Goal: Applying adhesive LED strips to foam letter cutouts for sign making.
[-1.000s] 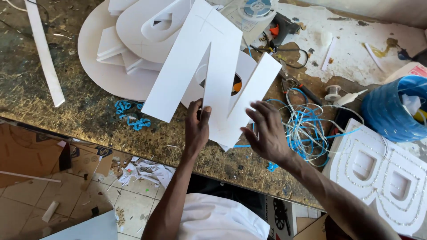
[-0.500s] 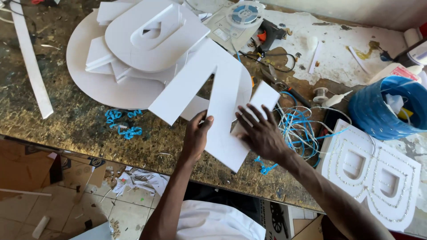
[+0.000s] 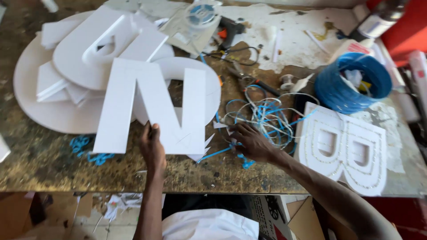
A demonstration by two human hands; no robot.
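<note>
White foam letter N [image 3: 151,106] is laid flat on the surface [image 3: 44,164], its lower edge near the front and its uprights running away from the person, slightly tilted left. It is overlapped onto a white ring-shaped cutout [image 3: 209,89] and a round white disc [image 3: 35,106]; a second cut letter [image 3: 89,49] is stacked on the disc behind it.

Left hand [image 3: 153,151] is placed at the N's lower edge, between the two uprights; fingers are curled and pressed on the foam, thumb side up. Whether the edge is pinched or only pressed cannot be told.

Right hand [image 3: 253,144] is set just right of the N, apart from it, fingers spread flat on the surface over scraps and blue wire [image 3: 262,120]. Nothing is seen gripped.

Key relation: the N lies ahead and left of both hands, long axis pointing away from the body; left hand is touching it, right hand is nearer its lower right corner.

Further right: a letter B with dotted light strips [image 3: 347,149] and a blue wire coil [image 3: 353,82].
</note>
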